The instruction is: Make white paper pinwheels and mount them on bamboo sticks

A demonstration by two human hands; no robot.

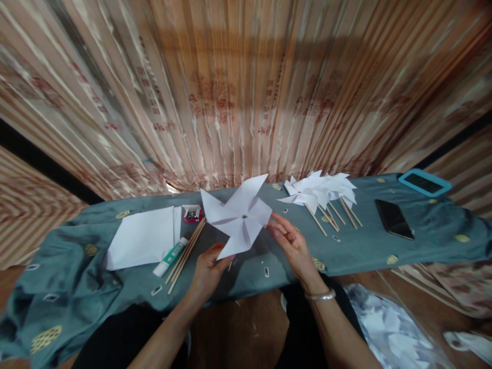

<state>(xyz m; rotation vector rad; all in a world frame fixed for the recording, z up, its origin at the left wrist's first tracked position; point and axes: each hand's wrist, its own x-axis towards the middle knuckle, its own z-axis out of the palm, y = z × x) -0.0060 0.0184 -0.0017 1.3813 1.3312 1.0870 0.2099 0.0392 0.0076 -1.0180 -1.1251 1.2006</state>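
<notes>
A white paper pinwheel (243, 216) is held up over the front of the table, its blades facing me. My left hand (207, 269) is closed below its lower blade, gripping it from underneath; a short bit of wooden stick shows beside the fingers, and the rest is hidden. At the pinwheel's right blade, the fingertips of my right hand (290, 243) meet the paper edge, fingers loosely extended and thumb apart. Just left of the pinwheel lie several wooden sticks (186, 256), a green and white glue stick (170, 257) and a small red box (191, 213) of metal pins.
A stack of white paper (142, 238) lies at the left on the green tablecloth (246, 282). Finished pinwheels (321, 190) lie together at the back right. Beyond them are a dark phone (394, 219) and a blue-framed tablet (425, 182). A plastic bag (392, 323) sits on the floor.
</notes>
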